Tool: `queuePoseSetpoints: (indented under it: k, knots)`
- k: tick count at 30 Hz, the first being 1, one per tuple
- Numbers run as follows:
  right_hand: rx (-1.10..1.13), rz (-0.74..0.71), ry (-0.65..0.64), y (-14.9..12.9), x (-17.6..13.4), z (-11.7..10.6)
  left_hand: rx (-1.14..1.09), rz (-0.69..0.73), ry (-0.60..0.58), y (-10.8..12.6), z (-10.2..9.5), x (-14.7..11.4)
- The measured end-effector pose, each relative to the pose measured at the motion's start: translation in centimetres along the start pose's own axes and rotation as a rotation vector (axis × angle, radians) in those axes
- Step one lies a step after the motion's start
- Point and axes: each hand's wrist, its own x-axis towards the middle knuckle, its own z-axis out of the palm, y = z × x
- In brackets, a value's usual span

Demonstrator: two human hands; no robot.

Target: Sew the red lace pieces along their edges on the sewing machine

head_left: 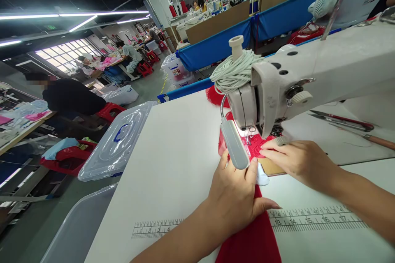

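Observation:
Red fabric [251,234] runs from the near table edge up under the needle of a white sewing machine [333,65]. My left hand [233,193] lies on this fabric with its fingers spread, the fingertips partly hidden behind a grey clip-on lamp [235,144]. Beside the presser foot [248,140], my right hand [296,160] pinches the edge of a red lace piece [261,146] between thumb and fingers. A small white cloth piece [262,176] sticks out between the two hands.
Scissors [342,121] and a wooden-handled tool [378,141] lie right of the machine. A printed ruler [317,218] crosses the white table [160,164]. Lidded plastic boxes [120,144] stand left; a seated person [72,96] is beyond. Green cord [236,72] hangs on the machine head.

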Motion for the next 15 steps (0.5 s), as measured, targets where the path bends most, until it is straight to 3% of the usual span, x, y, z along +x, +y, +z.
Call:
queuePoseSetpoints:
  k: [11, 15]
  knots:
    - [-0.027, 0.026, -0.042, 0.18, 0.38, -0.42, 0.058, 0.003, 0.005, -0.55, 0.79, -0.06]
    - [0.042, 0.032, 0.025, -0.25, 0.92, -0.52, 0.07, 0.008, 0.003, -0.53, 0.58, 0.0]
